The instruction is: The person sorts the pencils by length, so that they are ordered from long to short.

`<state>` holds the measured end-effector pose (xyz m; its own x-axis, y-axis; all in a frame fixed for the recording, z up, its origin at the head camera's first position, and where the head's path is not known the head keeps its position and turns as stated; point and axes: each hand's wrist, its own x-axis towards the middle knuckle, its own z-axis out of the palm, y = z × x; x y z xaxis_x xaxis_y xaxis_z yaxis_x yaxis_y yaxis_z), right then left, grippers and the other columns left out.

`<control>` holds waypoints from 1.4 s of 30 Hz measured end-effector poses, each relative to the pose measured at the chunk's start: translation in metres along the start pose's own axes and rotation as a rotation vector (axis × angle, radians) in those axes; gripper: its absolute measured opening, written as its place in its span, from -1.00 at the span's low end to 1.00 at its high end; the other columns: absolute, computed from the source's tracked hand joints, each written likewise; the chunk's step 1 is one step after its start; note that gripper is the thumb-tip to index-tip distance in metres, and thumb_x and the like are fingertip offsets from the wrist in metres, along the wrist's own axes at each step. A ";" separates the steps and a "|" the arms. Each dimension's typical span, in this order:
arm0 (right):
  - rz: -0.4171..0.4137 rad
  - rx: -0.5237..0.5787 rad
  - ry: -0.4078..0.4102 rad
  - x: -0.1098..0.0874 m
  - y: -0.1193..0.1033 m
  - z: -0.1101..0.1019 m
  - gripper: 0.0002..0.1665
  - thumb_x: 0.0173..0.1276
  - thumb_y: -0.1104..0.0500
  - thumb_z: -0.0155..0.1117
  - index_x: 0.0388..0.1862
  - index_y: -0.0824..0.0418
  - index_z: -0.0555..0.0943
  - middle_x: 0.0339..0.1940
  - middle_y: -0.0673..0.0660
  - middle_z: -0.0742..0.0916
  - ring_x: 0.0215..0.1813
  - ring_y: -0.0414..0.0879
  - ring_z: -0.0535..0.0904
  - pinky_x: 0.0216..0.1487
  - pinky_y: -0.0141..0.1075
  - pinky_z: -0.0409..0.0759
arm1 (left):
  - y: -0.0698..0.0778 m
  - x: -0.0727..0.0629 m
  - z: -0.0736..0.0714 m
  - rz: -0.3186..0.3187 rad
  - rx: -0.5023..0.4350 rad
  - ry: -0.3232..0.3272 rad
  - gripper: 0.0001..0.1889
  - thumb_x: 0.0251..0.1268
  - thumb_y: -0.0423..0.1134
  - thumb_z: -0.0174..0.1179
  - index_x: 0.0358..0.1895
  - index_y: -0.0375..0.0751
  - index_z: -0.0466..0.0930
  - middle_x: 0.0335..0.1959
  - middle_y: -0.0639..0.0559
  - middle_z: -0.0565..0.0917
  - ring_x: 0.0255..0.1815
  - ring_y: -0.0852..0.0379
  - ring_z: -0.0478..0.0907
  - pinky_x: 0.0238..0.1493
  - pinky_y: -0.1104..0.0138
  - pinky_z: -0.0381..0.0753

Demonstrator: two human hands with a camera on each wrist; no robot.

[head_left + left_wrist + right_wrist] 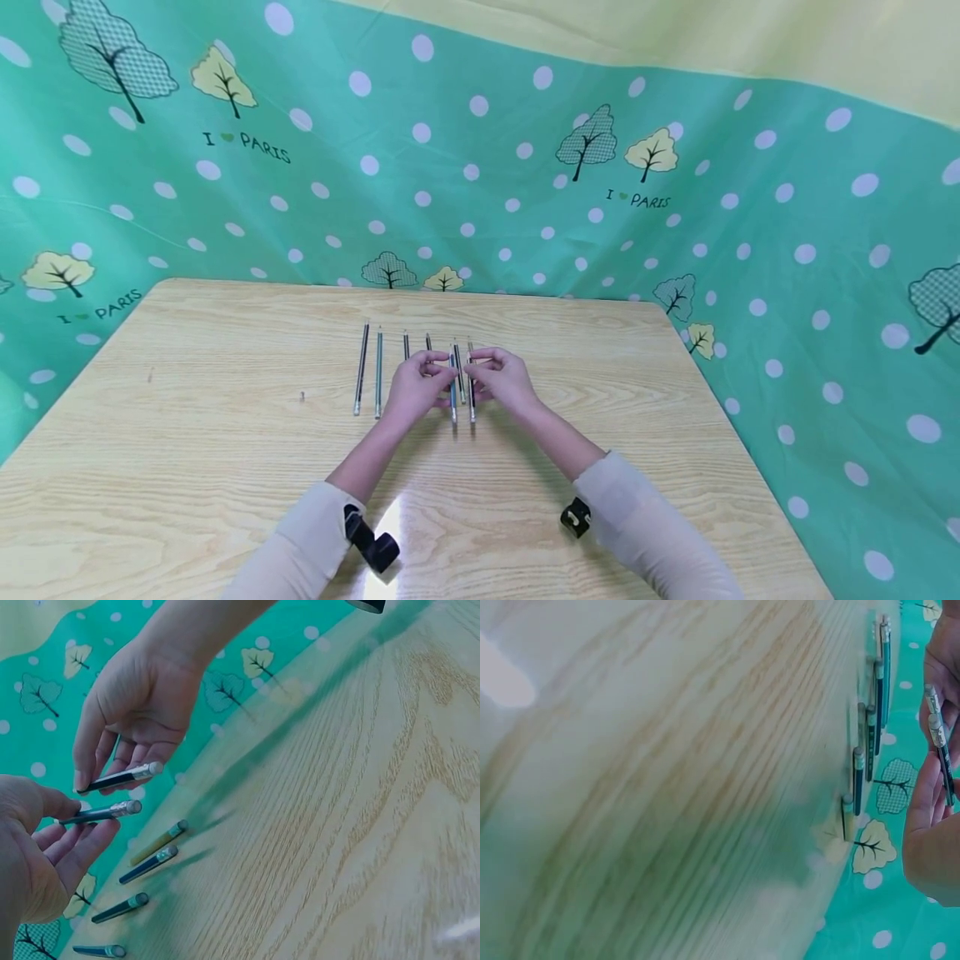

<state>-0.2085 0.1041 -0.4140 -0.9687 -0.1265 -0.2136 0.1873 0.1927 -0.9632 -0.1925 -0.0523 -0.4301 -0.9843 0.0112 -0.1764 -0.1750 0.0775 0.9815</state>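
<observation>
My left hand (pixel 420 385) pinches a blue pencil (pixel 453 392) between thumb and fingers, eraser end toward me. Just to its right, my right hand (pixel 510 382) pinches a dark pencil (pixel 472 400) the same way. In the left wrist view the left hand's pencil (pixel 101 813) and the right hand's pencil (pixel 124 778) are held above the table, side by side and apart. Several more pencils lie in a spaced row, among them a dark one (pixel 362 369) and a teal one (pixel 378 372) at the left. My left hand partly hides the middle ones.
The light wooden table (pixel 600 367) has a small bit (pixel 302 396) lying left of the row. A green dotted cloth (pixel 480 175) hangs behind and to the right. Black wrist cameras (pixel 372 542) sit on my sleeves.
</observation>
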 end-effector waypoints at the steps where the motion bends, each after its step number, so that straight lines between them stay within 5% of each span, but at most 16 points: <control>1: 0.001 0.000 0.002 0.000 0.000 -0.001 -0.54 0.25 0.23 0.27 0.12 0.33 0.48 -0.40 0.04 0.64 -0.47 -0.19 0.56 -0.29 -0.18 0.70 | 0.000 0.001 0.000 -0.004 -0.002 0.001 -0.60 0.18 -0.28 0.25 0.11 -0.19 0.46 -0.13 -0.18 0.59 -0.24 0.00 0.62 -0.30 0.21 0.71; 5: 0.004 0.005 0.025 0.000 -0.002 -0.006 -0.55 0.24 0.24 0.27 0.11 0.32 0.49 -0.38 0.05 0.64 -0.47 -0.18 0.56 -0.38 -0.29 0.69 | 0.001 0.003 0.001 -0.011 -0.001 0.000 -0.60 0.18 -0.28 0.24 0.11 -0.19 0.46 -0.13 -0.17 0.59 -0.23 -0.05 0.64 -0.32 0.23 0.71; 13: 0.012 0.016 0.057 0.001 -0.004 -0.013 -0.56 0.23 0.24 0.29 0.09 0.29 0.51 -0.30 0.16 0.68 -0.46 -0.16 0.57 -0.26 -0.14 0.70 | 0.003 0.010 0.005 -0.020 0.009 0.012 -0.58 0.18 -0.29 0.24 0.13 -0.23 0.45 -0.14 -0.15 0.57 -0.15 -0.16 0.63 -0.35 0.24 0.71; 19: 0.010 0.021 0.071 0.001 -0.007 -0.018 -0.59 0.23 0.24 0.29 0.08 0.25 0.52 -0.11 0.35 0.66 -0.45 -0.16 0.59 -0.28 -0.20 0.70 | 0.003 0.020 0.014 -0.008 0.014 0.020 -0.62 0.16 -0.30 0.26 0.07 -0.22 0.50 -0.18 -0.15 0.59 -0.30 -0.01 0.63 -0.38 0.26 0.71; 23: -0.003 0.018 0.090 0.001 -0.010 -0.022 -0.58 0.23 0.24 0.28 0.08 0.27 0.52 -0.19 0.28 0.67 -0.47 -0.18 0.57 -0.34 -0.27 0.69 | 0.006 0.025 0.022 -0.003 0.027 0.026 -0.64 0.15 -0.30 0.26 0.05 -0.20 0.51 -0.19 -0.13 0.59 -0.35 0.09 0.59 -0.38 0.25 0.71; 30: -0.008 0.033 0.092 0.002 -0.014 -0.027 -0.58 0.24 0.25 0.27 0.09 0.28 0.51 -0.18 0.28 0.68 -0.46 -0.17 0.59 -0.18 -0.09 0.69 | 0.006 0.033 0.039 0.016 0.064 0.024 -0.65 0.17 -0.31 0.25 0.03 -0.24 0.50 -0.22 -0.14 0.62 -0.38 0.08 0.61 -0.40 0.25 0.71; 36: -0.007 0.054 0.093 0.003 -0.014 -0.032 -0.52 0.22 0.24 0.29 0.13 0.31 0.49 -0.34 0.07 0.69 -0.46 -0.16 0.60 -0.32 -0.26 0.70 | 0.007 0.043 0.053 0.022 0.078 0.014 -0.63 0.17 -0.24 0.27 0.04 -0.24 0.49 -0.25 -0.12 0.61 -0.42 0.07 0.61 -0.38 0.23 0.71; 42: -0.014 0.087 0.125 0.005 -0.016 -0.039 -0.55 0.24 0.26 0.27 0.11 0.34 0.49 -0.31 0.17 0.68 -0.50 -0.17 0.58 -0.44 -0.35 0.66 | 0.005 0.050 0.062 0.017 0.116 0.035 -0.64 0.17 -0.28 0.25 0.04 -0.24 0.48 -0.27 -0.13 0.61 -0.49 0.00 0.63 -0.47 0.27 0.69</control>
<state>-0.2228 0.1380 -0.3930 -0.9830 -0.0051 -0.1838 0.1822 0.1063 -0.9775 -0.2410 0.0104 -0.4384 -0.9877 -0.0210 -0.1552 -0.1563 0.1920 0.9689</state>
